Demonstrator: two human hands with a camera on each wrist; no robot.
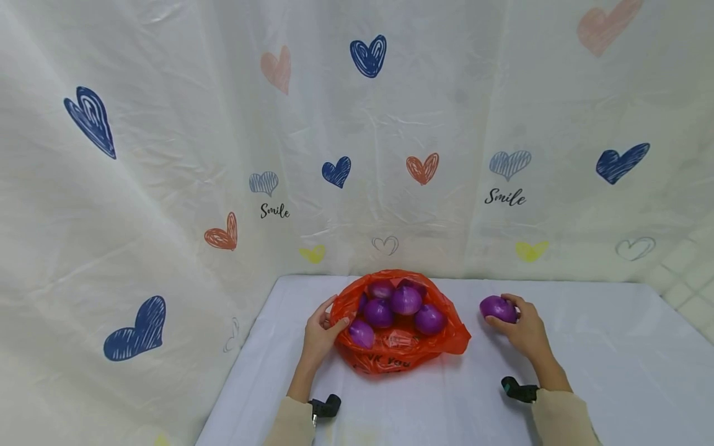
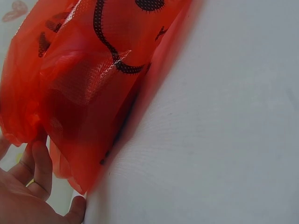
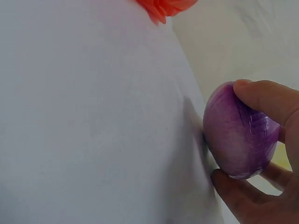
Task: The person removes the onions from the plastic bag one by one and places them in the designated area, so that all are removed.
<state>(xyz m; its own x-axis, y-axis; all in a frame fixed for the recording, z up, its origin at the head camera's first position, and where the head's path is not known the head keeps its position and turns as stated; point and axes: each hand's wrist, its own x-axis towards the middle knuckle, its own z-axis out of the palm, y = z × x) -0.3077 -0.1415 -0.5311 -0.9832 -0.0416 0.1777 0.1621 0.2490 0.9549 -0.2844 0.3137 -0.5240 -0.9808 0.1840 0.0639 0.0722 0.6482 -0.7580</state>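
A red plastic bag (image 1: 390, 362) with dark print stands with its mouth spread open near the middle of the table. Inside it lie several purple onions (image 1: 406, 300). At the bag's left side, my left hand (image 1: 323, 331) holds the rim, thumb over the edge and fingers outside; the left wrist view shows these fingers (image 2: 42, 165) against the red plastic (image 2: 88, 93). To the right of the bag, my right hand (image 1: 521, 325) grips a single purple onion (image 1: 498, 308) between thumb and fingers. Whether this onion (image 3: 240, 133) touches the table I cannot tell.
A white cloth (image 1: 435, 402) covers the table. Behind it and along the left hangs a pale curtain (image 1: 446, 111) printed with hearts and the word "Smile". A black wrist camera mount sits at each wrist, left (image 1: 326, 406) and right (image 1: 519, 390).
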